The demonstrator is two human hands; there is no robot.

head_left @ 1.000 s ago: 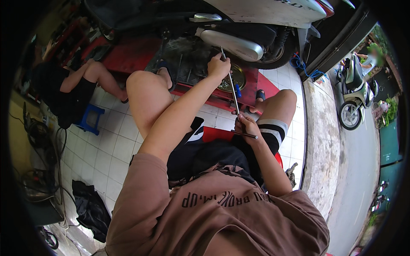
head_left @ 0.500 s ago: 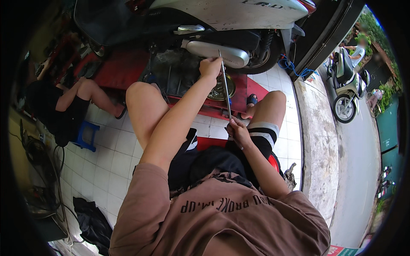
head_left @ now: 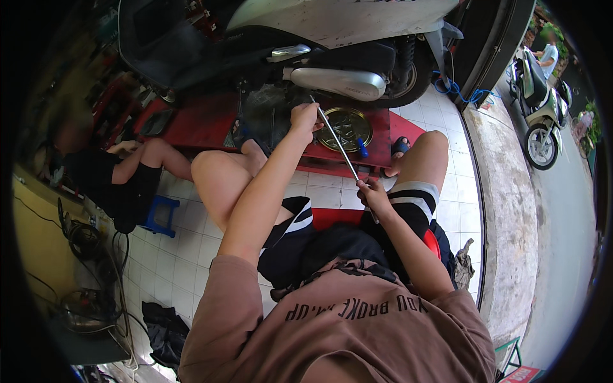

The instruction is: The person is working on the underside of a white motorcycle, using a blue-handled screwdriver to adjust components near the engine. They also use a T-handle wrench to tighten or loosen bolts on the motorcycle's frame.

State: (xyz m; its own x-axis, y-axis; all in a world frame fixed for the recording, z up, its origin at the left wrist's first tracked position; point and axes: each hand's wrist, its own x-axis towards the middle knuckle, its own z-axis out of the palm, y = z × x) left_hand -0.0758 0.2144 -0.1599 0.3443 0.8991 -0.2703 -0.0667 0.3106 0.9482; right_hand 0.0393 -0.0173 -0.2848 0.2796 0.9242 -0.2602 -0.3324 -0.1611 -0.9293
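Observation:
A long, thin, shiny metal rod (head_left: 341, 144) slants between my two hands. My left hand (head_left: 306, 119) is closed around its far part, just below the silver side cover (head_left: 338, 82) of a scooter (head_left: 345, 22). Lower down, above my right thigh, my right hand (head_left: 374, 196) is closed on the rod's near part. Past the rod lies a round gold-coloured tray (head_left: 365, 122) with small metal parts in it. A blue handle-like piece (head_left: 363, 148) rests at the tray's near edge. The rod's exact kind cannot be made out.
The scooter stands on a red platform (head_left: 191, 118). At left a person (head_left: 153, 167) sits by a blue stool (head_left: 161, 216). Cables (head_left: 120, 268) hang at far left, and a black cloth (head_left: 165, 332) lies on white tiles. Another scooter (head_left: 539, 108) is on the road outside, right.
The view has shifted, so the scene sits further right. The rod slants more, and its far end has come away from in front of the silver cover. Both hands keep hold of it.

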